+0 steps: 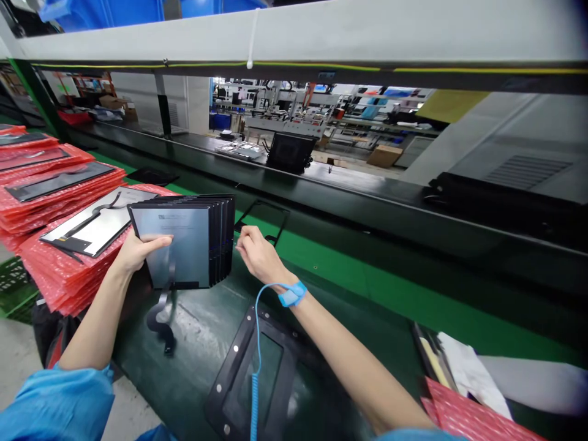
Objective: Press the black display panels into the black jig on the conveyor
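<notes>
Several thin display panels (186,245) stand upright on edge in a fanned stack, with a grey back facing me. My left hand (138,250) grips the stack at its left side, thumb flat across the front panel. From that panel a dark ribbon cable (158,318) hangs down to the bench. Just right of the stack, my right hand (256,250) is closed with curled fingers; whatever they may hold is hidden. Around that wrist is a blue wrist strap (293,294) with a coiled cord. Behind the right hand lies a thin black frame (275,214).
At left, red bubble-wrap bags (59,275) are piled, with a loose display panel (98,223) on top. A black fixture (229,373) lies on the dark green bench (142,373). More red bubble wrap (463,413) is at lower right. A shelf beam (321,30) crosses overhead.
</notes>
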The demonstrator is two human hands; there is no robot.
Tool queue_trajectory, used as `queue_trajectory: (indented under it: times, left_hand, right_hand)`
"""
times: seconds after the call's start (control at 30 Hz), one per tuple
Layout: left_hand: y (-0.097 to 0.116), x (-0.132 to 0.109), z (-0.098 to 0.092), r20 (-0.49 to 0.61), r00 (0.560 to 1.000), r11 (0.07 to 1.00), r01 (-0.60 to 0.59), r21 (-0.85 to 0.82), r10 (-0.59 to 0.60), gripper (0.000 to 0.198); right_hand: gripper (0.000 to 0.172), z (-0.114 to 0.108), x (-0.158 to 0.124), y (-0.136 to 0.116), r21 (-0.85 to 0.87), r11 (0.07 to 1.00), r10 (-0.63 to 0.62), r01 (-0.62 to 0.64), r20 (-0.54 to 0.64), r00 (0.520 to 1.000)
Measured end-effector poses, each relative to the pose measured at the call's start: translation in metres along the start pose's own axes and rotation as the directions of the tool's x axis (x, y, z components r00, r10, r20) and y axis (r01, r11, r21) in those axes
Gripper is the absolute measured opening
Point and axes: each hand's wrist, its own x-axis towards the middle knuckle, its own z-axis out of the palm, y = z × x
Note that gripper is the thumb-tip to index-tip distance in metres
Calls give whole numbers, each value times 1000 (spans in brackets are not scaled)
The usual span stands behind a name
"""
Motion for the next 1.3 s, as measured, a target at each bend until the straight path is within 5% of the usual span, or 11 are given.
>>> queue_trajectory:
  times: [0.53, 0.87, 1.3]
  left_hand:
    - [0, 1, -4, 41, 999, 1000, 27, -5, -27, 43]
    - [-1, -3, -3, 30, 1000, 1000, 3, -17, -2, 42]
    - [6, -9, -2, 23, 1000, 1000, -14, -9, 14, 46]
  right_hand:
    - [12, 17, 15, 4, 3, 1000, 16, -16, -83, 996]
    - [8, -8, -4, -11, 66, 994, -88, 92, -56, 994]
    - [13, 17, 5, -7, 19, 998, -57, 60, -140, 989]
